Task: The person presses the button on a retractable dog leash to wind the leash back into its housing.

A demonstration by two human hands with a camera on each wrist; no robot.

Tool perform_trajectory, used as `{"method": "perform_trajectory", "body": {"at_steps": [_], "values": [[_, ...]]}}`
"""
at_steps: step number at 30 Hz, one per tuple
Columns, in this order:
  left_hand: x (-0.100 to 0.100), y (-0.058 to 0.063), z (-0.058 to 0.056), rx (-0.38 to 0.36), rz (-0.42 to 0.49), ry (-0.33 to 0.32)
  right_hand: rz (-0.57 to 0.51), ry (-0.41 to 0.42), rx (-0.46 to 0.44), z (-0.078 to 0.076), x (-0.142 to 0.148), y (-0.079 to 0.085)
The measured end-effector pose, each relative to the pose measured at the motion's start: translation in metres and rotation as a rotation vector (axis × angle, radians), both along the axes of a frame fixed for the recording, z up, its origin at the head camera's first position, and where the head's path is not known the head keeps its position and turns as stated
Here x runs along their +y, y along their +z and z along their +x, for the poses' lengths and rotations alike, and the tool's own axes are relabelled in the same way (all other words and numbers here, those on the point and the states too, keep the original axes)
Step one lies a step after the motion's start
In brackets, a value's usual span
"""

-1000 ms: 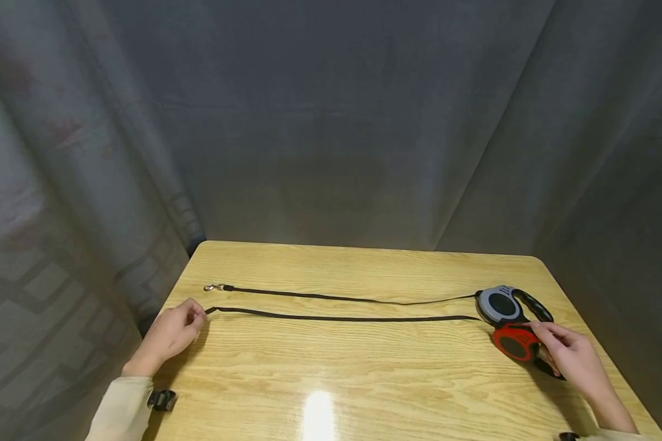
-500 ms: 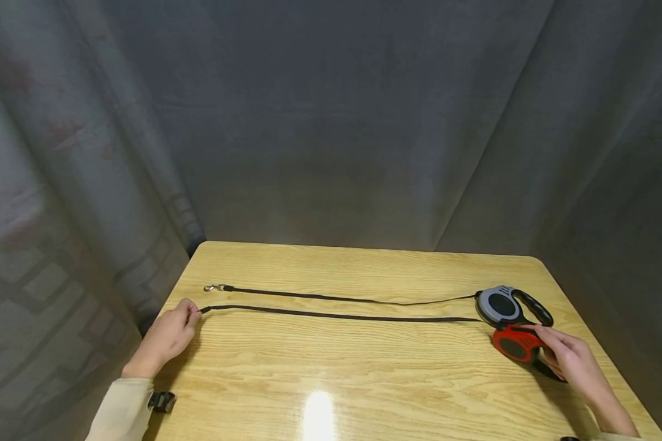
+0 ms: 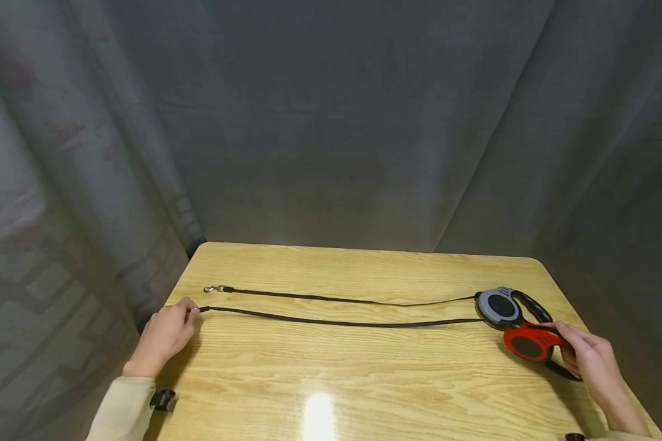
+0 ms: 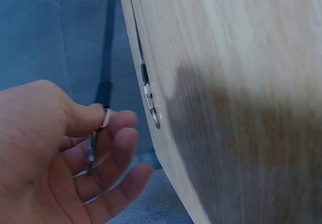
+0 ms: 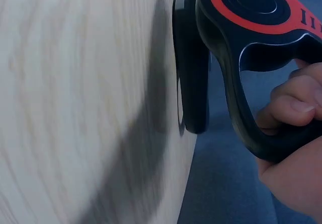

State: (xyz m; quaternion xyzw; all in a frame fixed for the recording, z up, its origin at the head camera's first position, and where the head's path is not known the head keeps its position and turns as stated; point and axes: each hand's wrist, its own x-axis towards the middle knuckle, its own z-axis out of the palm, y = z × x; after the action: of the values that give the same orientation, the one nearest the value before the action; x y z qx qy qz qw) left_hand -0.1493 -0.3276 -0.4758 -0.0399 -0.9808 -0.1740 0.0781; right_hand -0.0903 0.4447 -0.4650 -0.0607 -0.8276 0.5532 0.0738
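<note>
Two retractable dog leashes are here. My right hand (image 3: 593, 361) grips the handle of the red leash (image 3: 529, 344), held a little above the table; in the right wrist view the fingers curl round its black handle (image 5: 289, 146). From its casing a black strap (image 3: 331, 321) runs across to my left hand (image 3: 165, 334), where thumb and forefinger pinch the metal clip (image 4: 107, 118) at its end. Just behind lies the grey leash (image 3: 499, 306) on the table, its strap (image 3: 331, 298) pulled out leftward to a silver snap hook (image 3: 214, 288).
The wooden table (image 3: 287, 380) has rounded back corners. Grey curtains (image 3: 331, 135) hang behind it and along both sides. My left hand is close to the table's left edge.
My right hand has moved to the right with the red leash, settling its fingers round the handle. My left hand has shifted slightly left, keeping its pinch on the clip end.
</note>
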Motion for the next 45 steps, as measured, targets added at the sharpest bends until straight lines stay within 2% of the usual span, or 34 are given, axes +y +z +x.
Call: {"method": "perform_trajectory", "body": {"at_steps": [6,12,15,21,26,34,41,45], "values": [[-0.003,0.004,0.002,0.041,0.041,0.043,-0.108,0.034,0.011,0.0,0.005,0.005],[-0.01,0.002,0.007,0.13,0.085,0.119,-0.38,0.034,0.101,0.0,0.016,0.01],[-0.012,0.001,0.009,0.154,0.099,0.133,-0.455,0.035,0.121,0.0,0.022,0.012],[-0.016,0.001,0.011,0.193,0.128,0.16,-0.469,0.068,0.124,-0.001,0.025,0.015],[-0.018,0.0,0.01,0.196,0.139,0.171,-0.444,0.049,0.118,0.0,0.027,0.016],[-0.019,0.0,0.009,0.239,0.142,0.182,-0.426,-0.003,0.127,0.002,0.031,0.017],[-0.024,-0.002,0.011,0.235,0.146,0.189,-0.36,0.004,0.122,0.007,0.035,0.016],[-0.024,0.0,0.012,0.231,0.152,0.189,-0.36,0.023,0.134,0.009,0.036,0.016]]}}
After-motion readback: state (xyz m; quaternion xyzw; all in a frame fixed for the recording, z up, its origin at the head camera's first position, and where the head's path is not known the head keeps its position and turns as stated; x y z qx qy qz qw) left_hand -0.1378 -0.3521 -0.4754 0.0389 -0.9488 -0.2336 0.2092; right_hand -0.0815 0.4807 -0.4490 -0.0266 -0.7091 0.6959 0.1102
